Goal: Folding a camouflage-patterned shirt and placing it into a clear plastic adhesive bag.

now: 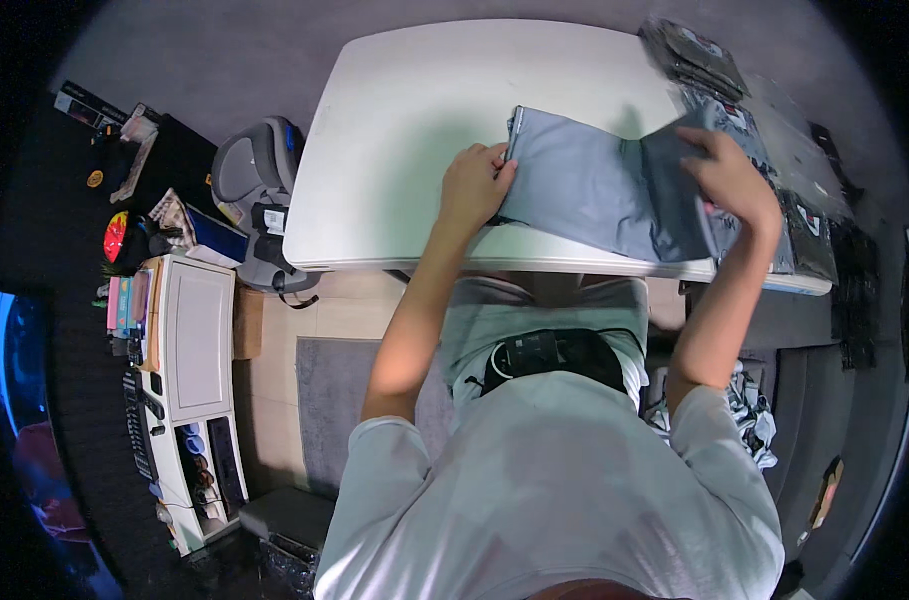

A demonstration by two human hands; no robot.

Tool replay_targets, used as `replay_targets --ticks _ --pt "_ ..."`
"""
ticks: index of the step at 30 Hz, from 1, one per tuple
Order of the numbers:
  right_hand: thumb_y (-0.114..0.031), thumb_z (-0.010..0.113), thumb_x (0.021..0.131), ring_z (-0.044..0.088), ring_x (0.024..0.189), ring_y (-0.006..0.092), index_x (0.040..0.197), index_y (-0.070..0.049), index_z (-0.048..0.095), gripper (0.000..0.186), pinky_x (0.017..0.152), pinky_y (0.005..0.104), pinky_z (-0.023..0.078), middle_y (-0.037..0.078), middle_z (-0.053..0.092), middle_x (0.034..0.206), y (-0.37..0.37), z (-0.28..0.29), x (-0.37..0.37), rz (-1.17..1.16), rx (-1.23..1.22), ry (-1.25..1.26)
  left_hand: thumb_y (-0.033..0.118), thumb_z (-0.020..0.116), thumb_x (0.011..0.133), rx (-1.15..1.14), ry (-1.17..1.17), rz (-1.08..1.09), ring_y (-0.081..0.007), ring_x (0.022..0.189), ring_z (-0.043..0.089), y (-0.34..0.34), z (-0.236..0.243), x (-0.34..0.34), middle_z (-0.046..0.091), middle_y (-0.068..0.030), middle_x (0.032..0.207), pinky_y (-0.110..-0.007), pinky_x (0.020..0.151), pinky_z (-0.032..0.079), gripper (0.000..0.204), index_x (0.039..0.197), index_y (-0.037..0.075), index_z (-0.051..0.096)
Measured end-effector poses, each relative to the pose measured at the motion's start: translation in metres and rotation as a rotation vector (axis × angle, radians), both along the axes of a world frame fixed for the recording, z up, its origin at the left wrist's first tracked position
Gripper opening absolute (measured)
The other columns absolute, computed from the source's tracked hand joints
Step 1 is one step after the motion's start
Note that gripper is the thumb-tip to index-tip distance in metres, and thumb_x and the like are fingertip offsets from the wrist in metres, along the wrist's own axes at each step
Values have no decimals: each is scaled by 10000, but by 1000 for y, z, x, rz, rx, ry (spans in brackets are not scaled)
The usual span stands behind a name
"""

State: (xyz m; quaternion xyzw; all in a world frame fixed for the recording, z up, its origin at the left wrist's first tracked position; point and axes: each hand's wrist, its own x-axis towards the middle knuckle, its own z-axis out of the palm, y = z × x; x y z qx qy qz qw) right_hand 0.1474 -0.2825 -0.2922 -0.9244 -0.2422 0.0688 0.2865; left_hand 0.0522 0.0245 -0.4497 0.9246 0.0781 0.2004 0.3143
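Observation:
A smooth grey-blue folded garment (574,175) lies across the near right part of the white table (404,110); its exact kind does not show. My left hand (477,185) is closed at its left edge, thumb and fingers gripping the cloth there. At the other end my right hand (732,178) is closed on the cloth, with that end raised and a bend running down the garment. Part of the right fingers is hidden by the fabric and slightly blurred.
Plastic-bagged dark garments (694,58) lie at the table's far right corner, with more clear packages (809,235) along its right edge. Left of the table stand a grey child car seat (259,170) and a white cabinet (199,340). A grey sofa (824,400) is at the right.

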Motion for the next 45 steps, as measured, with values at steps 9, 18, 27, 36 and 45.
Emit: replay_targets --ticks 9,18,27,36,45 --pt "-54 475 780 631 515 251 736 85 655 231 493 390 525 188 669 676 184 -33 21 74 -281 214 231 689 869 -68 -168 -14 -315 902 647 7 -16 3 683 -124 895 -431 808 514 279 1080 55 736" --pt "-351 586 989 541 568 120 1286 -47 642 428 487 281 489 23 576 765 199 -75 54 349 -272 283 156 670 901 -334 -335 -14 -325 746 703 12 -5 -5 716 -167 864 -413 738 543 212 1058 33 743" --pt "-351 506 1034 592 975 241 1225 -69 681 382 916 355 476 109 633 1034 201 -146 114 620 107 -344 391 714 866 -174 -36 120 -300 720 708 -9 21 -32 715 -164 772 -401 725 550 498 1141 -24 706" --pt "-255 651 856 569 1118 292 1227 -75 679 413 1013 367 434 132 640 1177 211 -111 129 861 -103 1 397 715 884 151 131 315 -392 869 663 -31 21 -49 664 -248 905 -471 785 524 439 957 -35 678" --pt "-147 741 570 662 899 287 1031 -8 722 482 786 379 532 152 714 996 247 -76 128 967 -673 27 366 656 938 -12 163 153 -416 927 647 -28 32 -42 656 -257 965 -481 824 506 435 1073 -46 617"
